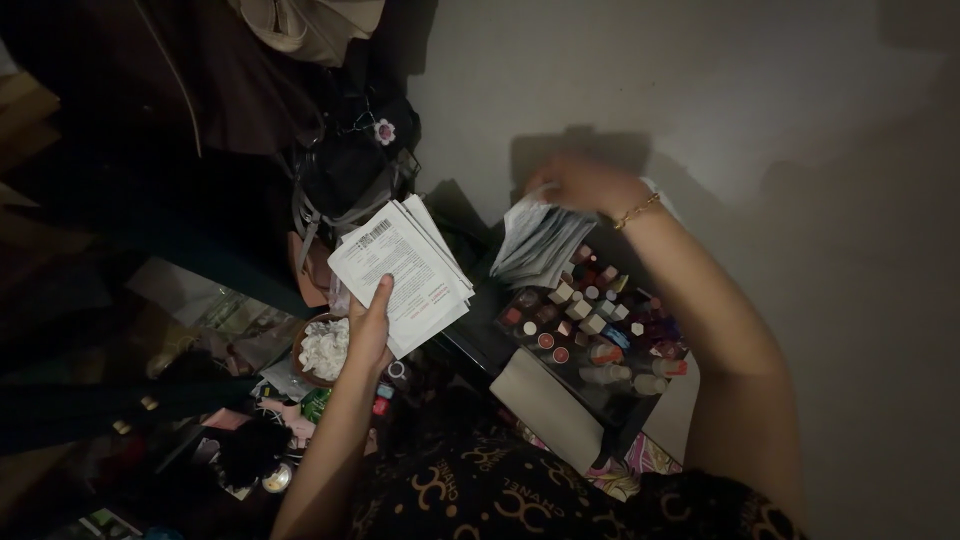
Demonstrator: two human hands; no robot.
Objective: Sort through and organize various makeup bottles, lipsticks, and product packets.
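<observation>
My left hand (pixel 371 325) grips a stack of white printed papers (pixel 400 270), held up in front of me and tilted. My right hand (pixel 585 183), with a gold bracelet on the wrist, is stretched forward by the wall and holds a second bundle of papers (pixel 535 243) that fans downward. Right below this bundle sits a dark tray (pixel 500 345) filled with several small bottles (pixel 600 320) with red, white and purple caps.
A black bag (pixel 345 175) with a flower charm hangs at the upper left next to dark clothing. A bowl of white items (pixel 322 350) and scattered small things lie at the lower left. The pale wall (pixel 750 120) fills the right side.
</observation>
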